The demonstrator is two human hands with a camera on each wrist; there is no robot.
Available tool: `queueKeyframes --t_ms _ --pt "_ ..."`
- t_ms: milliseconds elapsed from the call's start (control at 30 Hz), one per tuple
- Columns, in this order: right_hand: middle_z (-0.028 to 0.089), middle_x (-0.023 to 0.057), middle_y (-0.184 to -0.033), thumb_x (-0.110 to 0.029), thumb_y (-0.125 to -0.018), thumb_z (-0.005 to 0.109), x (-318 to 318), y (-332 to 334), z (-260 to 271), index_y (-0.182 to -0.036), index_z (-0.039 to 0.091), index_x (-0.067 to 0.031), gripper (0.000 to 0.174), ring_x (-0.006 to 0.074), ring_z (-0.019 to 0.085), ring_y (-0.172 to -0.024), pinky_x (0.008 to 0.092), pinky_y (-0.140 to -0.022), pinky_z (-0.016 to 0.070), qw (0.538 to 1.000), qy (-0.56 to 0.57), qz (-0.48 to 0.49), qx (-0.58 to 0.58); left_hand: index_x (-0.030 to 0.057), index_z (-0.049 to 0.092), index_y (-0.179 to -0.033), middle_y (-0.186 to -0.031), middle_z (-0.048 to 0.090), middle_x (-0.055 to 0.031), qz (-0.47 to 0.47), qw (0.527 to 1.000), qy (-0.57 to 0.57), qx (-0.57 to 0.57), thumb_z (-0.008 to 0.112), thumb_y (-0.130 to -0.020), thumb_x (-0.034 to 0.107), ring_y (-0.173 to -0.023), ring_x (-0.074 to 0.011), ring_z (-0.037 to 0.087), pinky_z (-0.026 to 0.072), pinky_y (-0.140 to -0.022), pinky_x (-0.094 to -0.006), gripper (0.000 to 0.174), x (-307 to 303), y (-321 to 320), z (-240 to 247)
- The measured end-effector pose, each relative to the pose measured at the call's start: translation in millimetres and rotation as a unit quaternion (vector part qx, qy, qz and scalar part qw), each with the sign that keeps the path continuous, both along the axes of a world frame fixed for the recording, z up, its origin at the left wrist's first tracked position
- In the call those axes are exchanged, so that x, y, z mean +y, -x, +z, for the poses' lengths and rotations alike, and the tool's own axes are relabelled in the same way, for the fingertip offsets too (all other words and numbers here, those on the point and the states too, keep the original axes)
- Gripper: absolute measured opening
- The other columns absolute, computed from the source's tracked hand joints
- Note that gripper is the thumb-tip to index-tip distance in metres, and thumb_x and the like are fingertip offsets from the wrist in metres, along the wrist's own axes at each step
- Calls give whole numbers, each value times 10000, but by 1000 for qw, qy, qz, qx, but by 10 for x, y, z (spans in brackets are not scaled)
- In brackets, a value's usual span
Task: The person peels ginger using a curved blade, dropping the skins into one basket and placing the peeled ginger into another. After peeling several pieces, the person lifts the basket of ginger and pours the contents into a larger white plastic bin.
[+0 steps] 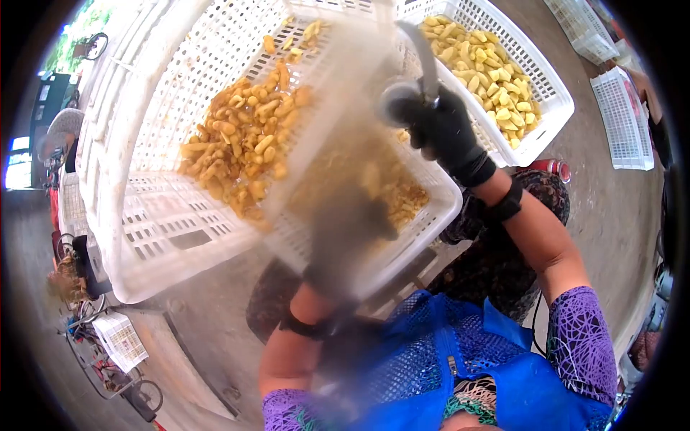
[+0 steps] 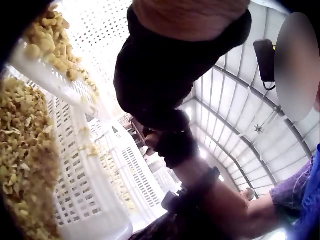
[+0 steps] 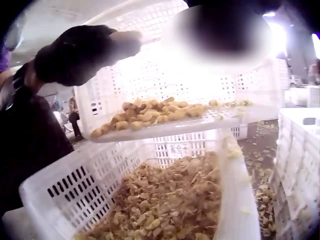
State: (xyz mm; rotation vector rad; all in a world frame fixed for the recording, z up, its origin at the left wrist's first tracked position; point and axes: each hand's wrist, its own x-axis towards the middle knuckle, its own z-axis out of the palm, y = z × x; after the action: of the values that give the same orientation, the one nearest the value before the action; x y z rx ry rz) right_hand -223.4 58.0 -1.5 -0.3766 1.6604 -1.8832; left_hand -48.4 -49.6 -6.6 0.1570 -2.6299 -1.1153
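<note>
My right hand (image 1: pixel 449 133), in a black glove, grips a curved knife (image 1: pixel 425 61) above the far side of the middle crate (image 1: pixel 447 205). Blurred in the head view, my gloved left hand (image 1: pixel 352 223) is over that crate's near part. In the right wrist view the left hand (image 3: pixel 80 55) pinches a pale root piece (image 3: pixel 127 42), whose outline is smeared. Peelings (image 3: pixel 160 200) fill much of the middle crate. Knobbly brown-yellow roots (image 1: pixel 244 129) lie in the tilted left crate (image 1: pixel 136 237); smooth yellow pieces (image 1: pixel 496 79) lie in the right crate (image 1: pixel 550 82).
A red can (image 1: pixel 552 169) lies beside the right crate. More white crates (image 1: pixel 624 118) stand at the far right, and scraps lie on the floor (image 3: pixel 262 145). A bicycle (image 1: pixel 147 399) and a small basket (image 1: pixel 121 339) are at the lower left.
</note>
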Motion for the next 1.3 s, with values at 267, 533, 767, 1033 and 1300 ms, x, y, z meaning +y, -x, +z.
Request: queueKeyframes --t_ms 267,533,767,1033,1300 --pt "642 33 -773 -150 -881 626 105 -89 -414 -1023 631 -35 182 78 563 -543 218 -466 446 971 -1 117 210 13 567 -798 -748 541 -62 22 997 -64 -34 543 -849 44 -658 -149 565 460 -558 -295 64 -36 -10 -50" --pt "647 32 -891 -114 -883 624 47 -198 -155 -1106 587 -28 242 81 582 -606 224 -511 484 946 -35 178 270 -5 577 -844 -868 543 -41 9 993 -99 -59 516 -873 65 -711 -103 543 465 -587 -256 97 25 40 30" --pt "624 14 -681 -174 -868 657 25 -4 -182 -962 653 -41 162 54 524 -487 191 -422 399 991 -20 32 127 -19 581 -970 -820 561 -25 86 954 -265 -114 527 -889 76 -698 -106 565 484 -590 -264 136 21 -72 -160" --pt "638 51 -748 -92 -843 639 97 -100 -464 -1048 608 -16 220 97 564 -519 235 -443 458 927 4 156 342 46 616 -882 -807 576 -73 -30 994 103 3 590 -783 46 -764 -251 570 493 -729 -348 102 -67 -5 -8" --pt "607 24 -692 -158 -850 657 69 -145 -527 -1001 618 -34 199 92 548 -482 225 -416 440 937 -16 108 331 28 593 -892 -814 565 -68 15 999 -16 -42 562 -839 59 -776 -215 571 492 -740 -333 68 -9 33 -37"
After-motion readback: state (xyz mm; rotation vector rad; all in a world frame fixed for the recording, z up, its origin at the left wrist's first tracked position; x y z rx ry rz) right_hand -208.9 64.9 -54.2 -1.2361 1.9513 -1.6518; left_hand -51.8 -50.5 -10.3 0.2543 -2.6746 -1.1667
